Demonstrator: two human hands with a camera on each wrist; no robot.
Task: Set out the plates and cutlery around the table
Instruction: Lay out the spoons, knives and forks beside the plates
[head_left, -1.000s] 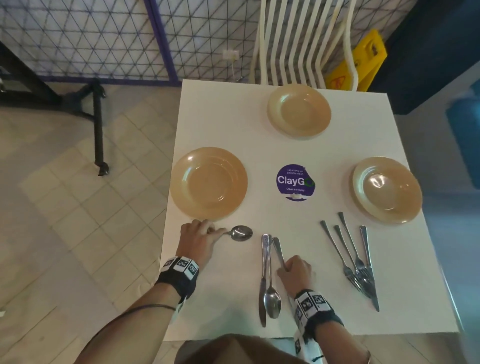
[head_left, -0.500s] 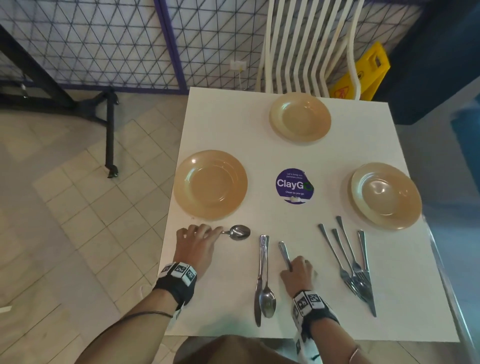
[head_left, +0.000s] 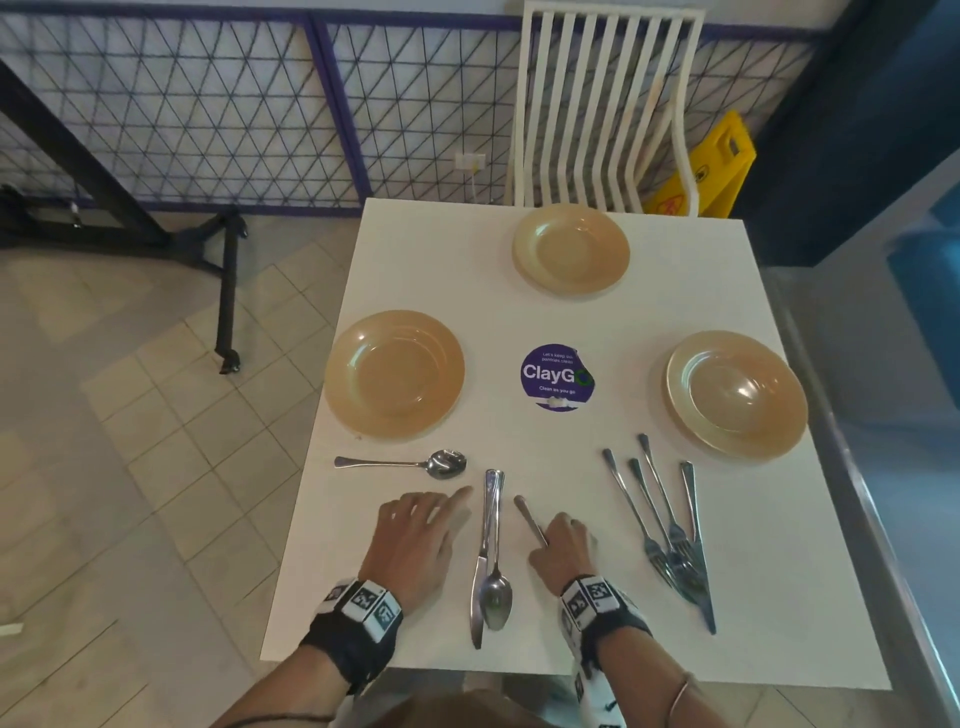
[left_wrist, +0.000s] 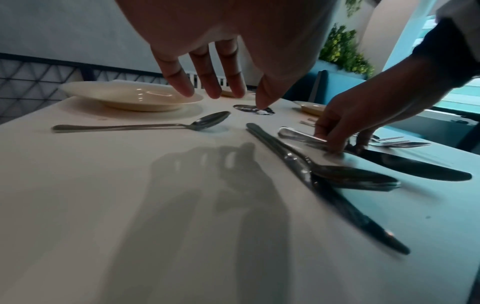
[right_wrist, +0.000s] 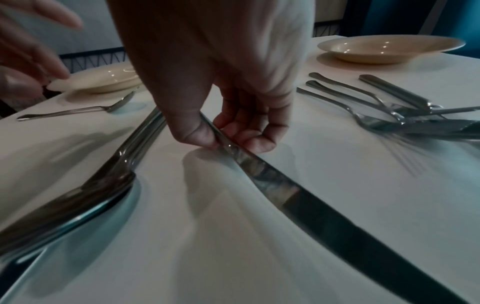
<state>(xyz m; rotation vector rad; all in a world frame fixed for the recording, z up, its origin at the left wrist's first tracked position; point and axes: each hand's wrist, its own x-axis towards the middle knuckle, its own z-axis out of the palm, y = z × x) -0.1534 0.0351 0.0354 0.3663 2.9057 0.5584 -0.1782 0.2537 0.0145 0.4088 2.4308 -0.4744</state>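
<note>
Pinching a knife (right_wrist: 259, 164) at the join of handle and blade, the right hand (head_left: 561, 545) has thumb and curled fingers set low, likely to lift it off the table (head_left: 571, 312). Left hand (head_left: 415, 540) hovers spread and empty, just beside the paired knife and spoon (head_left: 491, 561). One spoon (head_left: 405, 462) lies beside the left plate (head_left: 395, 374), apparently its setting. Forks and a knife (head_left: 670, 535) wait heaped near the right plate (head_left: 737, 395); far plate (head_left: 571, 249) has no cutlery.

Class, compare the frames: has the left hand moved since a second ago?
Yes. The left hand has left the spoon beside the left plate, shifting toward the paired knife and spoon.
</note>
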